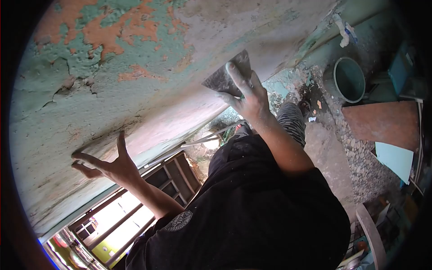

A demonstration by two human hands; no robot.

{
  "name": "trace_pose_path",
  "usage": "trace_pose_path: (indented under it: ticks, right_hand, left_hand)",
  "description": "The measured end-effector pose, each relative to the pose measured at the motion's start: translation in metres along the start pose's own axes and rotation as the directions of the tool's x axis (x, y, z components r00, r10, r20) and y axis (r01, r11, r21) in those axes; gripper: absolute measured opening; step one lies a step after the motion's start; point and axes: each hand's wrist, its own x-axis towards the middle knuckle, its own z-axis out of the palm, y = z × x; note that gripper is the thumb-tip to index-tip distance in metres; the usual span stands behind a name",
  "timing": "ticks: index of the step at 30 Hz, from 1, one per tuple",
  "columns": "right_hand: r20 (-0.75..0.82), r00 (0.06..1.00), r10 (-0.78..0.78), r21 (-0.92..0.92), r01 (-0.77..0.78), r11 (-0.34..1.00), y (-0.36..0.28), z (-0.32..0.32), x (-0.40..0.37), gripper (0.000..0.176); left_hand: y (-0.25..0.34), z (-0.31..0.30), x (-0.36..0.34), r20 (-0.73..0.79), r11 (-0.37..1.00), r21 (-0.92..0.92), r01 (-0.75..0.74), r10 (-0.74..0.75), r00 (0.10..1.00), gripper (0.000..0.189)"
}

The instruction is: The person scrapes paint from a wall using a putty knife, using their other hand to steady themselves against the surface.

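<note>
A peeling wall (148,94) with green, orange and grey patches fills the upper left of the view. My right hand (252,100) grips a putty knife with a wide dark blade (240,63), its index finger stretched along the blade. The blade lies close against the grey part of the wall, and its handle is hidden in my palm. Lower on the left, my left hand (112,168) has its fingers spread, fingertips right at the wall near a dark, rough crack. Nothing shows in that hand.
A grey bucket (330,81) stands on the floor at the right, near a brown board (382,121) and a pale blue sheet (394,158). Paint flakes lie along the wall's foot. A barred window opening (119,220) is at lower left.
</note>
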Motion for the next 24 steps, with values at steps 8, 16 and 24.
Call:
trace_pose_path:
  ticks: [8,16,24]
  right_hand:
    - [0.004,1.0,-0.005,-0.047,0.006,0.999,0.002,0.022,0.004,0.073]
    - [-0.184,0.976,-0.114,-0.025,0.111,0.993,-0.019,0.014,0.044,0.073]
    - [0.118,0.992,0.042,-0.01,-0.041,0.999,-0.033,0.039,-0.006,0.072]
  left_hand:
    - [-0.002,0.0,-0.001,-0.014,0.999,-0.033,-0.023,0.023,1.0,0.118]
    - [-0.005,0.0,-0.001,-0.011,0.999,-0.032,-0.03,0.029,1.0,0.118]
    - [-0.006,0.001,-0.003,-0.011,0.998,-0.063,-0.031,0.03,0.999,0.116]
